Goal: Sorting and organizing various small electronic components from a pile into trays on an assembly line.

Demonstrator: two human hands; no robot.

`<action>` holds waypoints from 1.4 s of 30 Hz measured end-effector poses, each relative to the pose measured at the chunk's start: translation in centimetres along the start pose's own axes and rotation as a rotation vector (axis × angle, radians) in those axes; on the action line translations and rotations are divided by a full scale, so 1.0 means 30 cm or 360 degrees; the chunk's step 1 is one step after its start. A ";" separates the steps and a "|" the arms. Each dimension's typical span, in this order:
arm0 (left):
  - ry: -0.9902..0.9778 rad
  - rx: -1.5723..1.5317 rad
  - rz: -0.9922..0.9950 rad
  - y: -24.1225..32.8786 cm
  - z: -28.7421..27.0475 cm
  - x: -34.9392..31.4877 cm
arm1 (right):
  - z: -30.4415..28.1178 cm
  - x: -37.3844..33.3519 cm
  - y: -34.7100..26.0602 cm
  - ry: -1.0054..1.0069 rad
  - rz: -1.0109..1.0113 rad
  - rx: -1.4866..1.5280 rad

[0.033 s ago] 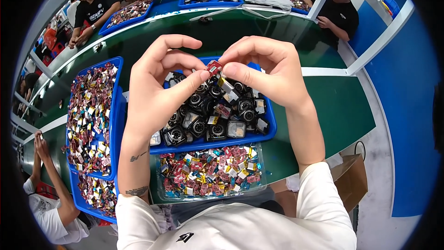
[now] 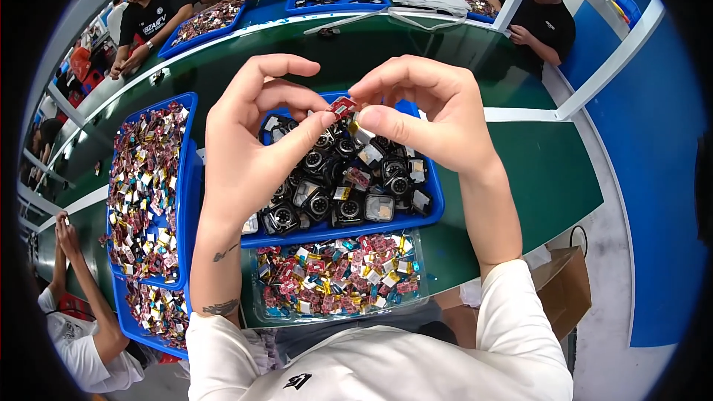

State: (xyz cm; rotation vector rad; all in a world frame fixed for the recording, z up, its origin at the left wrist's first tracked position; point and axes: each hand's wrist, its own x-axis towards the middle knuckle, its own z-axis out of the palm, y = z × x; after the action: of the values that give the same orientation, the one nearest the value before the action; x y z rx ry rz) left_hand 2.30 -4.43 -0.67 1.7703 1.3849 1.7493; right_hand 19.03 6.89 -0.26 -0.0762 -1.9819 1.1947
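Observation:
Between the thumb and a finger of my left hand (image 2: 252,134) is a small red circuit board (image 2: 342,108). My right hand (image 2: 434,111) is bent in toward the board's right edge, index fingertip and thumb close around that end. A white-and-yellow piece shows just below the right thumb; I cannot tell whether it hangs from the board. Both hands are above a blue tray (image 2: 438,212) heaped with black watch-like cases (image 2: 319,204), some with round dials on their backs. The hands hide part of the heap.
Nearer me, a clear tray (image 2: 260,304) holds many small red boards with white, yellow and blue parts. Blue trays (image 2: 182,267) of similar parts stand at left. Co-workers sit across the green table (image 2: 535,178) and at left. A cardboard box (image 2: 568,293) is at right.
The board has tilted slightly and my left hand has shifted a little left. My right thumb has dropped slightly, widening the gap to its index finger.

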 end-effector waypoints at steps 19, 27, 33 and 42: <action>0.0280 0.0759 0.0884 0.017 -0.015 0.019 | -0.012 -0.019 -0.016 0.0373 -0.1708 -0.1581; 0.0364 0.0734 0.0825 0.046 -0.053 0.010 | -0.145 0.321 -0.231 0.1299 -0.2047 -0.1828; 0.0373 0.0772 0.0799 0.071 -0.048 0.003 | -0.233 0.561 -0.209 0.1017 -0.0926 -0.2042; 0.0513 0.0700 0.0764 0.053 -0.089 0.031 | 0.006 0.130 -0.043 0.0172 -0.0188 -0.0934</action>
State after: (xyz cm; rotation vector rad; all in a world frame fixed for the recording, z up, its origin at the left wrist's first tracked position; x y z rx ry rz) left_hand 0.40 -5.60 1.69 2.2801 1.6793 2.1788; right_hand 16.69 7.72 3.03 -0.3079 -2.1450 0.4943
